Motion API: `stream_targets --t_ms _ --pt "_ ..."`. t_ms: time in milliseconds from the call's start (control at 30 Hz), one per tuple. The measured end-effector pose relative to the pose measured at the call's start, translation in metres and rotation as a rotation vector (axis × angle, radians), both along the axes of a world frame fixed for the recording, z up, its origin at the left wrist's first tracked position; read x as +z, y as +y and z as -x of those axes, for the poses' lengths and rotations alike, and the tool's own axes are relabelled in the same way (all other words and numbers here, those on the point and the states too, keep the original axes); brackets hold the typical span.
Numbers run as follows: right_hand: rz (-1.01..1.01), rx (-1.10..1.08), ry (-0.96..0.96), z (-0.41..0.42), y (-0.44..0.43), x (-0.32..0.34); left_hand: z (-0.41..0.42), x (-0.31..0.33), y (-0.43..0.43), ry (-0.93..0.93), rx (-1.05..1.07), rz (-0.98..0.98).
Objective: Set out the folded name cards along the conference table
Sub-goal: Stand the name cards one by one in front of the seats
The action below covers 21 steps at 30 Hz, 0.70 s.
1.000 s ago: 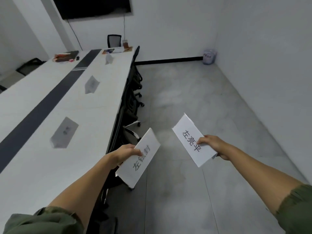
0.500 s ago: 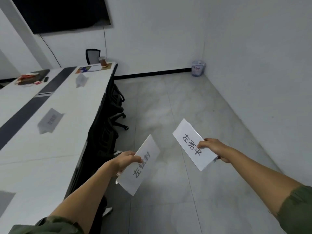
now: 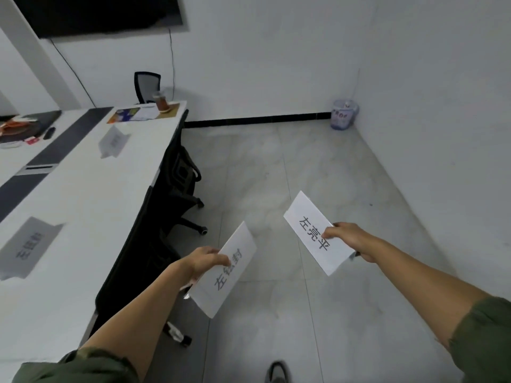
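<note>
Left hand [image 3: 206, 261] grips a folded white paper name card [image 3: 225, 272] printed with black characters, held over the grey tiled floor [image 3: 276, 167] just off the table's right edge. Right hand [image 3: 347, 239] grips a second folded white name card [image 3: 315, 233], well apart from the long white conference table [image 3: 91, 189]. Two more folded cards stand on the table: one near the right edge [image 3: 27, 247], one toward the far end [image 3: 114, 140]. Black office chairs [image 3: 154, 217] stand tucked against the right edge.
</note>
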State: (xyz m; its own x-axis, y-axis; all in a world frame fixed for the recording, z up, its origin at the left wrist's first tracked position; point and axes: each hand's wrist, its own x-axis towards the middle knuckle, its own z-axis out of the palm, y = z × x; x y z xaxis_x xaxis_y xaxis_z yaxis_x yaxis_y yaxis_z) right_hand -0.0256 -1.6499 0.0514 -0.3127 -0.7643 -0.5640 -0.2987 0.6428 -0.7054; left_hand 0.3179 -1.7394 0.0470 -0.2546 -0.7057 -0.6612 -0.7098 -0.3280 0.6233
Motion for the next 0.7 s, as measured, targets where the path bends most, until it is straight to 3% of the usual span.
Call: stream_targets --t_ms 367,700 --pt "-0.007 -0.072 -0.032 0.114 -0.243 0.0 0.127 0.003 -0.268 -0.008 -0.109 -0.031" --pt "-0.035 -0.029 -0.05 0.234 -0.519 -0.012 0.228 -0.01 -0.518 -0.022 0.033 -0.047"
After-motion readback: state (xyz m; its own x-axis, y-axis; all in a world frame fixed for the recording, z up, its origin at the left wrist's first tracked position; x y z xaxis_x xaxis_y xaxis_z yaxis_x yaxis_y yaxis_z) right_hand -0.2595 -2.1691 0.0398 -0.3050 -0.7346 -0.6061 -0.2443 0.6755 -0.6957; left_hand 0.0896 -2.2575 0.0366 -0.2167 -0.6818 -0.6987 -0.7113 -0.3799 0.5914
